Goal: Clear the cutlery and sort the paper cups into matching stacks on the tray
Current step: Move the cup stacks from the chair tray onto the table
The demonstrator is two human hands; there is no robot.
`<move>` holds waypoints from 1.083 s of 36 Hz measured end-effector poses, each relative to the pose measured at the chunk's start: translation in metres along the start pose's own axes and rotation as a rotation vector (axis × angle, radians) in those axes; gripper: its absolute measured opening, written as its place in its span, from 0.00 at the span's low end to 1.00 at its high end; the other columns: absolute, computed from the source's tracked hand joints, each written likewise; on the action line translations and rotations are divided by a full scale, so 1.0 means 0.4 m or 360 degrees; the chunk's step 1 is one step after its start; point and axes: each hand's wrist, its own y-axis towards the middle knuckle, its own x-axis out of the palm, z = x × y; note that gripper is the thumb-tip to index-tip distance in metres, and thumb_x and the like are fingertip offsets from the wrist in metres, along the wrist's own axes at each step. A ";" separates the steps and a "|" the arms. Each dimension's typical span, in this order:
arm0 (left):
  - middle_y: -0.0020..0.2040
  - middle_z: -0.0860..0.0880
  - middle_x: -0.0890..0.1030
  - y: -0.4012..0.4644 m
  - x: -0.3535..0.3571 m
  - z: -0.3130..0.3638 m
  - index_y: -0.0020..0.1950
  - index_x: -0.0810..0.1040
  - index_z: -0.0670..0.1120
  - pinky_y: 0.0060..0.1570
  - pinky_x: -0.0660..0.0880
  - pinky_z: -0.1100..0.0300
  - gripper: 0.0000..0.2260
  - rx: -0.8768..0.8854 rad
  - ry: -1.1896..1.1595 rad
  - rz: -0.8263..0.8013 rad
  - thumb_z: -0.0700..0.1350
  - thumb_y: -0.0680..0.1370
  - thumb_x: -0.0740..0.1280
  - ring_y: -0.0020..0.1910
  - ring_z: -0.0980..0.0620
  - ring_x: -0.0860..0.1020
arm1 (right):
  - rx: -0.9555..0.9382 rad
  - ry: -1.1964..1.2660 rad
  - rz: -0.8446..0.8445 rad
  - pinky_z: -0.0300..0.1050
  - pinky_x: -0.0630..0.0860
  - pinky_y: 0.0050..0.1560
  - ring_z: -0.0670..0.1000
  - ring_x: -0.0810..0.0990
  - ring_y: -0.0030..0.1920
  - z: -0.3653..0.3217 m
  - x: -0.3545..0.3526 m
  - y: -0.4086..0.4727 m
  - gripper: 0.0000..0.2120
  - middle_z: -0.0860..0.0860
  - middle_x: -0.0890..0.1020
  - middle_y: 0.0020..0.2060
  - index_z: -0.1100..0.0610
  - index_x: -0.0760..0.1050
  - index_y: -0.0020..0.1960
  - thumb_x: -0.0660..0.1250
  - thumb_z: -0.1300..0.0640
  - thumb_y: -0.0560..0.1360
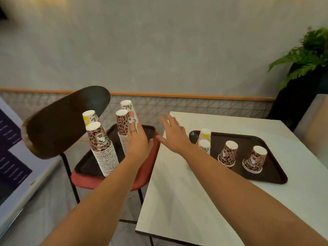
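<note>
Grey plastered wall backed a white, smooth-topped table (pixel 195 201) and a red-cushioned chair (pixel 147 173) with a dark oval backrest. On the chair seat lay a dark brown plastic tray (pixel 85 167) carrying four tall stacks of upturned paper cups, their long axes roughly vertical, bases up: a leopard-print stack (pixel 103 148) with ribbed white rims showing below, a second leopard stack (pixel 123 127), and two pale floral stacks (pixel 90 116) (one behind each leopard one). The left hand (pixel 137 142) rested open against the second leopard stack, not closed round it. The right hand (pixel 173 134) hovered spread and empty. A second tray (pixel 273 176) on the table held short inverted stacks.
</note>
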 end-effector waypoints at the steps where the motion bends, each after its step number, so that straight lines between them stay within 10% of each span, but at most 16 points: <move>1: 0.77 0.40 0.50 0.007 0.008 -0.008 0.76 0.47 0.39 0.71 0.58 0.42 0.36 -0.0030 -0.0029 0.0023 0.48 0.77 0.66 0.77 0.42 0.48 | -0.0016 0.0016 -0.0001 0.59 0.55 0.71 0.56 0.48 0.76 -0.002 0.007 0.014 0.33 0.54 0.47 0.76 0.53 0.49 0.76 0.61 0.49 0.77; 20: 0.76 0.37 0.38 0.236 0.201 -0.240 0.74 0.34 0.36 0.73 0.46 0.54 0.52 -0.0445 -0.0756 0.0123 0.42 0.70 0.75 0.76 0.41 0.38 | -0.0072 0.0624 0.0189 0.50 0.70 0.63 0.52 0.67 0.68 -0.116 0.237 0.334 0.32 0.53 0.64 0.70 0.55 0.57 0.73 0.68 0.53 0.74; 39: 0.64 0.47 0.74 0.267 0.361 -0.387 0.70 0.63 0.47 0.61 0.73 0.52 0.44 -0.0793 -0.1191 -0.0025 0.45 0.58 0.80 0.63 0.48 0.74 | 0.0370 0.1073 0.0183 0.34 0.68 0.59 0.44 0.71 0.63 -0.136 0.431 0.414 0.40 0.47 0.72 0.64 0.51 0.61 0.70 0.76 0.47 0.64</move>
